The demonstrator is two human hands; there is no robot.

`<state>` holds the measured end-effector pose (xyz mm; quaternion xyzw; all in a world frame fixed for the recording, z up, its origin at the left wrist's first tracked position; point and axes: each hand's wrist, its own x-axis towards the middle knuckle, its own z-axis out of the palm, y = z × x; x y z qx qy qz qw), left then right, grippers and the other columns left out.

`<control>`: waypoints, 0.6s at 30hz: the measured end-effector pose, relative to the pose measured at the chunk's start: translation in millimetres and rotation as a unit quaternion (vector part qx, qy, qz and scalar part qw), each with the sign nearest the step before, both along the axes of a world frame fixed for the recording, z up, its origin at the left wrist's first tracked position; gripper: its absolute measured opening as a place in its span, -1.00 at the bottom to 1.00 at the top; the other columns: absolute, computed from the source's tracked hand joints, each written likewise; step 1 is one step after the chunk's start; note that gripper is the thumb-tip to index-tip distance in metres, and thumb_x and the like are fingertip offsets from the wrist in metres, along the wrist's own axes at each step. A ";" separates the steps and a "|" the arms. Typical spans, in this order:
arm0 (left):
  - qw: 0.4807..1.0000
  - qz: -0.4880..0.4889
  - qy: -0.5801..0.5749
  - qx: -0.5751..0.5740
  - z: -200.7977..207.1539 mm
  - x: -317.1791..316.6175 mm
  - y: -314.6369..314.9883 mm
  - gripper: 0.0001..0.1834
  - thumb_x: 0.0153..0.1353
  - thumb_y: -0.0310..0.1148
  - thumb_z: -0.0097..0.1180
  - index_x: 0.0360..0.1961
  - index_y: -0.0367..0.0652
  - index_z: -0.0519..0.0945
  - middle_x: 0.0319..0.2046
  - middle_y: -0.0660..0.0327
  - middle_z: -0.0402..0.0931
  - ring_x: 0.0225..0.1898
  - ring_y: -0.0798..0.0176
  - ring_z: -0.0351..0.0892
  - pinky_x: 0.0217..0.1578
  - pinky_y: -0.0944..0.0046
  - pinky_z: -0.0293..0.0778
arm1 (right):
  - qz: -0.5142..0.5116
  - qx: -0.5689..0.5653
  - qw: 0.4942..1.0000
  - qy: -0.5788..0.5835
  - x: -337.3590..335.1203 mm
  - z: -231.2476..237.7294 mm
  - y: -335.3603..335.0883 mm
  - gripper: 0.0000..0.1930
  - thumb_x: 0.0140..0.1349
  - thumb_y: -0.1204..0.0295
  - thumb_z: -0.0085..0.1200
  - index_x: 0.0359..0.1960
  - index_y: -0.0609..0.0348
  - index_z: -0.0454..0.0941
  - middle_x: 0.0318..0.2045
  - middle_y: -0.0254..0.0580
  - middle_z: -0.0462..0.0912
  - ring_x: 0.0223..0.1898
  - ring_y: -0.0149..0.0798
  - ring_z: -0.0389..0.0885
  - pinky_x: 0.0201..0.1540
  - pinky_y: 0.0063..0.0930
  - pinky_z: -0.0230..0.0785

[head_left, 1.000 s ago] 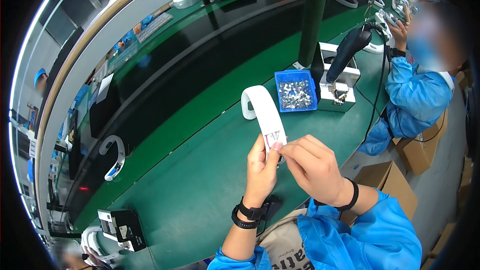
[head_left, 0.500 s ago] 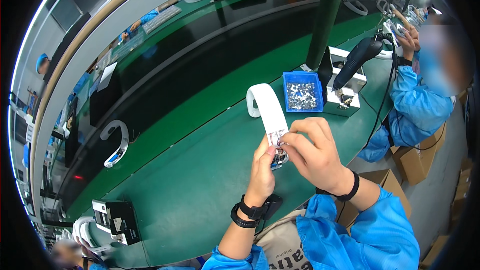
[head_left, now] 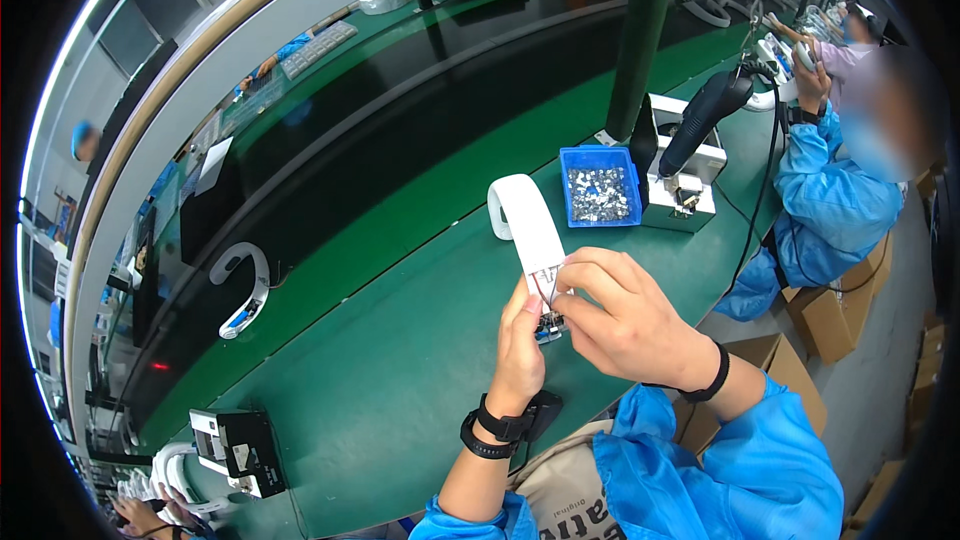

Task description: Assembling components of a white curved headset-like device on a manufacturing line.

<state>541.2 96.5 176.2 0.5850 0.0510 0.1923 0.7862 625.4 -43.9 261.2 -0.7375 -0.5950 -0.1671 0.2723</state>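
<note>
A white curved band-shaped housing (head_left: 528, 222), open at its near end, stands up from my left hand (head_left: 518, 355), which grips that end with the thumb over its edge. Thin dark and reddish wires (head_left: 544, 285) and a small circuit board (head_left: 549, 326) show in the opening. My right hand (head_left: 628, 318) is closed in a pinch at the wires, thumb and forefinger together beside the opening; the fingers partly hide the wire ends. Just beyond the hands sits a blue bin (head_left: 600, 188) of small metallic parts.
A black electric screwdriver (head_left: 705, 125) hangs over a metal screw-feeding box (head_left: 680, 195) at the right. Past the green table (head_left: 400, 370) runs a dark conveyor (head_left: 330, 180) carrying another white housing (head_left: 245, 290). A second box device (head_left: 238, 452) stands near left. A co-worker in blue (head_left: 835, 180) sits at right.
The housing has tilted a little and its wires show more plainly. My right fingers remain pinched at the opening. The housing on the conveyor has shifted slightly right.
</note>
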 end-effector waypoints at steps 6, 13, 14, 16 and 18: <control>0.999 0.008 -0.006 0.031 10.3 -2.9 -4.1 -0.49 0.60 -0.22 -0.24 0.32 -0.40 0.47 0.14 0.13 0.60 0.17 0.27 0.53 0.23 0.25 0.38 | -0.006 0.040 0.999 0.002 -2.9 -4.1 1.5 -0.68 -0.06 0.57 0.29 -0.19 0.32 0.66 -0.04 -0.11 0.59 0.08 -0.02 0.59 0.03 -0.20 0.50; 0.999 -0.010 0.025 -0.016 6.2 -7.5 -0.1 -0.68 0.65 -0.24 -0.06 0.13 -0.29 0.54 -0.27 0.31 0.59 -0.27 0.45 0.56 -0.21 0.38 0.51 | -0.032 0.206 0.972 0.108 -8.9 -56.5 -18.7 -0.69 -0.04 0.70 0.20 -0.19 0.20 0.66 -0.13 -0.05 0.57 -0.11 0.02 0.57 -0.03 -0.15 0.48; 1.000 0.009 0.023 -0.007 10.1 -7.2 7.4 -0.68 0.65 -0.24 -0.06 0.13 -0.29 0.54 -0.27 0.31 0.59 -0.27 0.45 0.56 -0.21 0.38 0.51 | -0.047 0.233 0.952 0.191 -10.1 -63.1 -19.4 -0.75 0.05 0.70 0.15 -0.20 0.25 0.63 -0.14 -0.01 0.55 -0.13 0.00 0.56 -0.05 -0.18 0.45; 0.996 -0.010 0.039 0.073 16.7 -5.3 20.7 -0.73 0.63 -0.29 -0.04 0.04 -0.30 0.56 -0.36 0.28 0.58 -0.34 0.43 0.55 -0.28 0.37 0.51 | -0.062 0.267 0.880 0.387 -12.0 -84.8 -12.2 -0.87 0.28 0.67 0.03 -0.21 0.29 0.61 -0.14 -0.07 0.55 -0.14 -0.23 0.55 -0.15 -0.41 0.42; 0.987 0.007 0.045 0.157 21.7 -2.8 42.6 -0.76 0.61 -0.31 -0.01 -0.02 -0.31 0.56 -0.38 0.25 0.58 -0.36 0.40 0.57 -0.30 0.33 0.51 | -0.043 0.279 0.824 0.491 -14.0 -107.8 -3.3 -0.89 0.35 0.65 0.01 -0.22 0.30 0.60 -0.13 -0.11 0.55 -0.16 -0.32 0.55 -0.18 -0.49 0.40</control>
